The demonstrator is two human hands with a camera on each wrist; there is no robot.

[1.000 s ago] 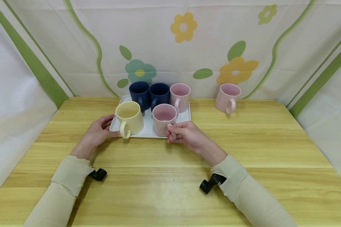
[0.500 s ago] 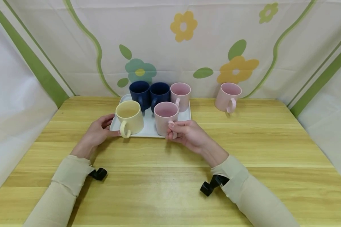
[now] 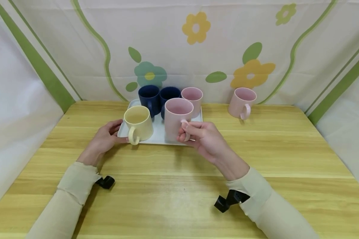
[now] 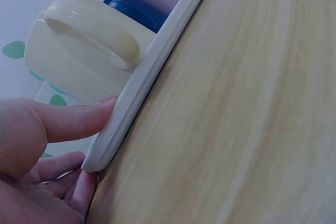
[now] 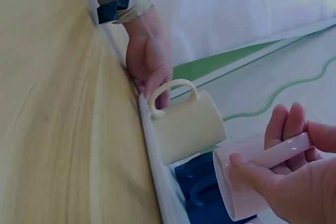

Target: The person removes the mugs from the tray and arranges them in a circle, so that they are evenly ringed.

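My right hand [image 3: 207, 141] pinches the handle of a pink mug [image 3: 173, 121], which hangs upright just above the front right of a white tray [image 3: 159, 134]. The right wrist view shows thumb and fingers around that handle. At the tray's left end, my left hand [image 3: 103, 141] grips the corner; in the left wrist view the thumb lies on the tray rim [image 4: 137, 85] with fingers at the corner below. A yellow mug [image 3: 144, 130] stands on the tray beside that hand. Behind it are two navy mugs [image 3: 149, 99] and another pink mug [image 3: 198, 105], partly hidden.
One more pink mug [image 3: 237, 105] stands apart on the wooden table [image 3: 287, 156], at the back right. A white flowered cloth [image 3: 215, 49] hangs behind the table. Black wrist cameras [image 3: 227, 200] stick out from both sleeves.
The front pink mug has risen off the tray and shifted slightly right, with my right hand on its handle. My left hand stays at the tray's corner.
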